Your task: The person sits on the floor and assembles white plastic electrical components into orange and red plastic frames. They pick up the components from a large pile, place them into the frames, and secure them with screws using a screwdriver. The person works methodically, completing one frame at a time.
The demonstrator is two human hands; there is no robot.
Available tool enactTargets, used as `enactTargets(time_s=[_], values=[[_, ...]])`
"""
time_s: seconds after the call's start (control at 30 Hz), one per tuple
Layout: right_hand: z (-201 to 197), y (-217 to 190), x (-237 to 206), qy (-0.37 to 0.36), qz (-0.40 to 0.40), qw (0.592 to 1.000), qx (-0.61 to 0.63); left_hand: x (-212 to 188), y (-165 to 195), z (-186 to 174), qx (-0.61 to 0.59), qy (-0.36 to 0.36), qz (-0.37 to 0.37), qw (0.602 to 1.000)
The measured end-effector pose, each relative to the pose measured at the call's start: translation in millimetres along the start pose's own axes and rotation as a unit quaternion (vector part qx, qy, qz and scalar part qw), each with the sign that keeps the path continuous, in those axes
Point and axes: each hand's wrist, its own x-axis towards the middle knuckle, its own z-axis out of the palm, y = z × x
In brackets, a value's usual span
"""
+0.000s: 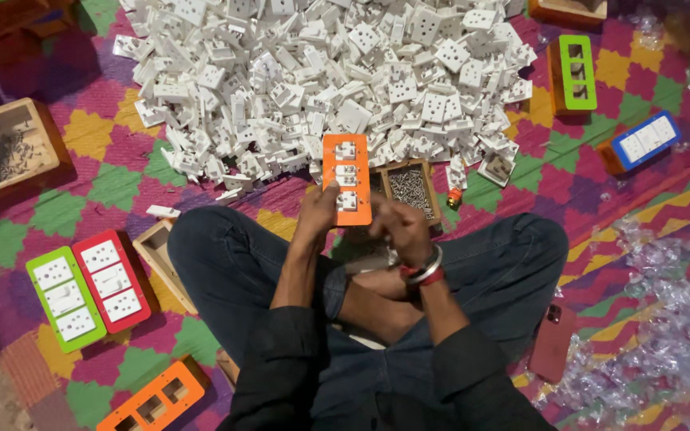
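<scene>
Head view: a person sits cross-legged on a mat [600, 172] of bright zigzag colours. The left hand [319, 209] grips the left edge of an orange plate [346, 179], fingers curled round it, holding it upright over the lap; three white sockets sit in its openings. The right hand [399, 227] is closed just beside the plate's lower right corner; what its fingers pinch I cannot tell. Behind the plate lies a heap of white sockets [329, 80], toward the mat's far edge. A small wooden box of screws [410, 190] stands just right of the plate. Green and red plates [89, 287] lie near the left edge, a phone [553, 342] by the right knee.
</scene>
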Motion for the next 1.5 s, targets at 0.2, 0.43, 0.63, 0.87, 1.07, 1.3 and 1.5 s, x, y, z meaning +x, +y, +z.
enactTargets(time_s=[0.2, 0.43, 0.63, 0.87, 1.07, 1.3, 1.5], values=[[-3.1, 10.8, -1.1, -0.024, 0.009, 0.997, -0.073, -7.9, -1.6, 4.7, 0.025, -0.031, 0.021, 0.999], [-12.0, -12.1, 2.8, -0.021, -0.033, 0.990, -0.138, -17.6, 11.0, 15.1, 0.110, -0.028, 0.036, 0.993], [-20.1, -24.6, 3.4, -0.046, -0.128, 0.972, -0.193, -16.4, 10.2, 14.6, 0.090, -0.077, 0.083, 0.989], [-32.2, -12.2, 9.2, -0.088, -0.140, 0.947, -0.276, -12.0, 2.9, 5.7, 0.133, -0.161, 0.018, 0.978], [-16.9, -7.1, -9.5, -0.058, -0.016, 0.984, -0.168, -9.8, 0.9, 14.4, -0.014, -0.041, -0.020, 0.999], [-26.5, -1.0, -5.8, -0.091, -0.096, 0.984, -0.121, -8.0, -1.4, 16.0, -0.041, -0.040, 0.008, 0.998], [-33.6, 24.5, -4.9, -0.043, 0.034, 0.998, -0.033, 0.1, -21.7, 11.9, -0.026, -0.031, -0.013, 0.999]])
